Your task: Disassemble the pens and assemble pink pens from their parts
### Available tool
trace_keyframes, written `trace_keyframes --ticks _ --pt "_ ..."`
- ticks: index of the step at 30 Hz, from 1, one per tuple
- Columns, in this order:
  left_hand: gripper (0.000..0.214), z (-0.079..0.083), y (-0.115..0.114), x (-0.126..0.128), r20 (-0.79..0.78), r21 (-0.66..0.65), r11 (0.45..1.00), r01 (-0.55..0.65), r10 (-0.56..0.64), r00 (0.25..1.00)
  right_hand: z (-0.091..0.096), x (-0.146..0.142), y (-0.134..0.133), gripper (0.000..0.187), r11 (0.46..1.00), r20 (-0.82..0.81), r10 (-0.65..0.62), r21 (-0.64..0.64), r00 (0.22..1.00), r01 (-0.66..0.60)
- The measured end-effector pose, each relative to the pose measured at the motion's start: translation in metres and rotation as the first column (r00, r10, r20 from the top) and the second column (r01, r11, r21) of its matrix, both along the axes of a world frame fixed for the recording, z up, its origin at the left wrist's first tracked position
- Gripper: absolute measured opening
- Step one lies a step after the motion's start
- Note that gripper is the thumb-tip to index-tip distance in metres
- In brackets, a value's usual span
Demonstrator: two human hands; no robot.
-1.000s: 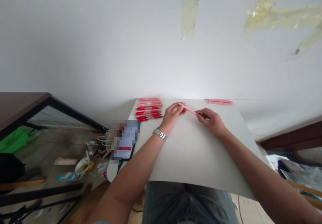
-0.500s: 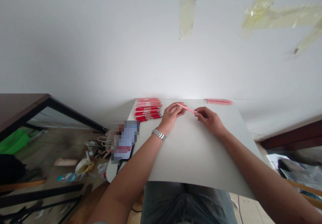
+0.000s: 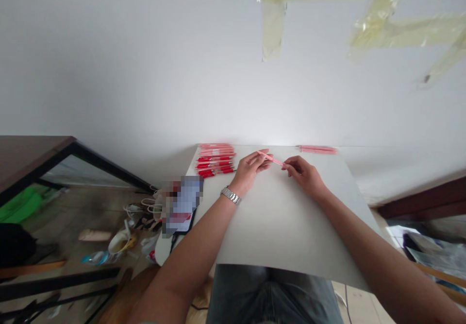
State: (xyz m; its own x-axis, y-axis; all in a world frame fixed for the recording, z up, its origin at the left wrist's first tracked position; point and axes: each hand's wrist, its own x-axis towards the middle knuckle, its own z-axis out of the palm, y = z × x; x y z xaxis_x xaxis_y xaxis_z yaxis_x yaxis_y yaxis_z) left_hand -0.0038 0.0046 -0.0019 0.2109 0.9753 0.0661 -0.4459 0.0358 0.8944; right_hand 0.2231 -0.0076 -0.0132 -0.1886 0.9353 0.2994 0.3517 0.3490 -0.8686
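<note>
A slim pink pen (image 3: 275, 161) is held slantwise above the white table (image 3: 284, 227), between my two hands. Fingers of my left hand (image 3: 253, 166) are closed around its upper left end. The fingertips of my right hand (image 3: 300, 171) pinch the lower right end; what exactly they grip there is too small to make out. To the left of my left hand lies a row of pens, pink ones (image 3: 217, 150) at the back and red ones (image 3: 216, 170) in front. A few more pink pens (image 3: 318, 149) lie at the back right of the table.
A phone (image 3: 184, 205) with a blurred screen rests at the table's left edge with a cable. The white wall (image 3: 163, 71) stands right behind the table, with yellowish tape (image 3: 273, 32) on it. A dark desk (image 3: 36, 151) is on the left, with clutter on the floor below.
Both hands stay almost in the same place with the pink pen. The right fingertips have shifted very slightly at its lower end, and the whole view has moved a little.
</note>
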Motion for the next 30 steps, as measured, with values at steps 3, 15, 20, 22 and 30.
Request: trace_keyframes --ticks 3,15,20,22,30 --pt "0.044 -0.001 0.001 -0.001 -0.014 0.004 1.0 -0.013 0.013 1.0 0.003 0.0 -0.001 0.038 1.0 0.045 -0.019 0.015 0.999 0.019" --pt "0.042 0.002 0.001 0.0 0.01 0.006 0.997 -0.072 0.072 0.997 -0.007 0.004 0.003 0.034 0.997 0.04 -0.079 0.017 0.996 0.078" --pt "0.04 0.001 0.003 0.0 0.027 0.008 0.997 -0.08 0.08 0.996 -0.007 0.004 0.003 0.032 0.995 0.062 -0.096 0.006 0.993 0.096" --pt "0.039 0.0 0.003 0.0 0.043 0.01 0.997 -0.078 0.078 0.996 -0.007 0.003 0.003 0.034 0.997 0.037 -0.072 0.002 0.997 0.072" --pt "0.04 -0.002 0.005 -0.001 0.046 -0.017 0.998 -0.065 0.066 0.997 -0.003 0.002 0.001 0.035 1.0 -0.017 0.014 -0.013 1.0 -0.014"
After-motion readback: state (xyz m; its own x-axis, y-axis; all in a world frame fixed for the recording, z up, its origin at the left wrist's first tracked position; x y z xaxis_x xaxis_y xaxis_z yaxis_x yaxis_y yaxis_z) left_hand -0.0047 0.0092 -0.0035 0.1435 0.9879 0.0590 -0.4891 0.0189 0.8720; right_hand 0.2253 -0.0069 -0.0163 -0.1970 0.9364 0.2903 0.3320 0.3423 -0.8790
